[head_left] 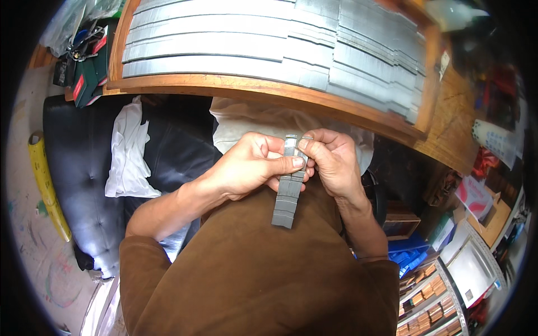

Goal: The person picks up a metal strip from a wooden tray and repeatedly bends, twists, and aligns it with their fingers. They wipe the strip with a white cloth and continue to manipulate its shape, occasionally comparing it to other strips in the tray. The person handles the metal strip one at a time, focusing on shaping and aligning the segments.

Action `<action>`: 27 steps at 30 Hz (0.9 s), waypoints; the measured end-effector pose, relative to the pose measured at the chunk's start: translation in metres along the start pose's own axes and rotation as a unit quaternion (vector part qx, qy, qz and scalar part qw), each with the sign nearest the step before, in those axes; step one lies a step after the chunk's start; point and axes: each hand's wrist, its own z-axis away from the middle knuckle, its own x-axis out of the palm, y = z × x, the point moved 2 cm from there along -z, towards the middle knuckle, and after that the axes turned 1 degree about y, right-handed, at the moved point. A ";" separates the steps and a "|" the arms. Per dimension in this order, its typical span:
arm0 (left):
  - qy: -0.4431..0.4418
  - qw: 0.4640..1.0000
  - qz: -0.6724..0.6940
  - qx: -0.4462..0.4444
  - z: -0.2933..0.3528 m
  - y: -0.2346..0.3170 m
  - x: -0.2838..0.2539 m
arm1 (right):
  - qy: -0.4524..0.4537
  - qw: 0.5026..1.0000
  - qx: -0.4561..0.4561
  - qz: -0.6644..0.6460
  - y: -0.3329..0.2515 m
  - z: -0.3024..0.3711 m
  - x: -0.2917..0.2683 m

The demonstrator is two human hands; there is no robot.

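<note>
Just in front of my brown shirt, my left hand (244, 165) is closed round a narrow column of thin grey pieces (286, 203), its thumb pressed across the upper part. The column looks metallic and hangs slanting toward my lap, with crosswise lines along its length. At its top end, my right hand (341, 165) pinches with thumb and forefinger; a small grey piece seems to be between them, partly hidden by the fingertips. Beyond both hands stands a wooden tray (246, 83) holding long, close-set rows of similar grey pieces (213, 45).
A white cloth (241, 115) lies beneath the tray's front edge. To the left, a white bag (129, 154) rests on a black padded seat (84, 168), beside a yellow tube (47, 187). Shelves with small wooden blocks (428, 291) stand at lower right, below boxes and papers.
</note>
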 end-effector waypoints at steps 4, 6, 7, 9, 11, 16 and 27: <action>0.000 0.999 -0.043 0.015 0.002 0.003 -0.002 | -0.008 0.999 -0.003 0.040 -0.006 0.001 0.004; -0.009 0.998 -0.057 0.008 0.003 0.007 -0.002 | -0.013 0.999 -0.014 0.041 -0.008 0.002 0.002; -0.004 0.998 -0.064 0.001 0.003 0.011 0.006 | -0.025 0.997 -0.009 0.071 -0.011 0.006 -0.003; 0.028 0.981 -0.191 0.012 0.001 0.005 0.009 | -0.022 0.996 0.001 0.087 -0.016 0.017 -0.004; 0.043 0.986 -0.157 0.027 -0.007 -0.001 0.019 | -0.014 0.992 -0.050 0.117 -0.015 0.018 -0.014; -0.072 0.977 -0.181 0.092 -0.050 -0.013 0.005 | 0.036 0.984 -0.152 0.086 0.002 0.008 -0.036; -0.074 0.946 -0.311 0.054 -0.089 -0.003 -0.002 | 0.130 0.969 -0.195 0.077 -0.008 0.031 -0.045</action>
